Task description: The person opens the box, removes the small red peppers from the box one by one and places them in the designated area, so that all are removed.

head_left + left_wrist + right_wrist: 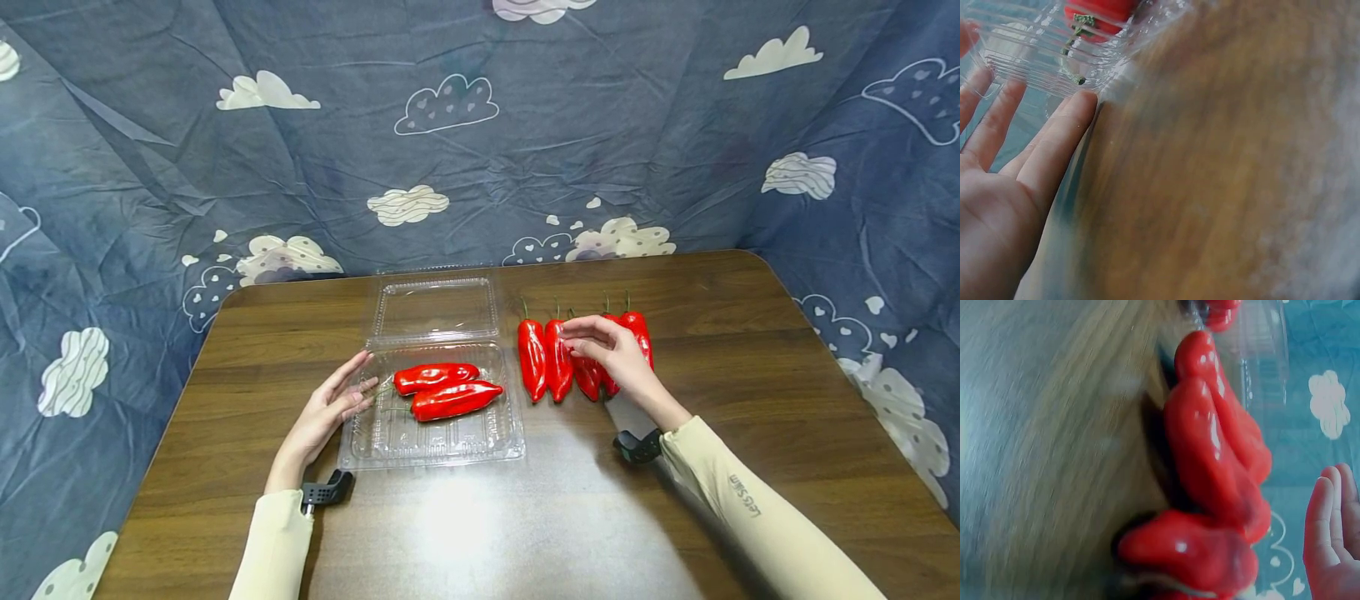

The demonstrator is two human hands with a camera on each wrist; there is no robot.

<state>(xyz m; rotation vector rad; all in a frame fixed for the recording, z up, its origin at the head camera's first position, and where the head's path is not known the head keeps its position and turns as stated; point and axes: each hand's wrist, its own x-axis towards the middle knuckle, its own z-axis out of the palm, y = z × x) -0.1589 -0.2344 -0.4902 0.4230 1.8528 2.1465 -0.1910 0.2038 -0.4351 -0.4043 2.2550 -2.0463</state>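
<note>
A clear plastic clamshell box (442, 442) lies with its lid folded back on the table, two red peppers (456, 400) side by side in its tray. At the box's left side, my left hand (322, 421) has its fingers extended; in the left wrist view, the fingertips (1082, 103) touch the ribbed plastic wall. My right hand (611, 354) hovers over a row of several red peppers (532, 358) right of the box. Its fingers are fairly straight with nothing between them, and it partly hides the peppers below. In the right wrist view, some peppers (1204, 444) lie beside that hand.
The open lid (435, 307) lies flat behind the tray. A brown wooden table (750, 358) carries everything, with a bright glare near its front. Blue cloth with cloud prints (450, 167) hangs behind and at both sides. Each wrist wears a black camera (636, 447).
</note>
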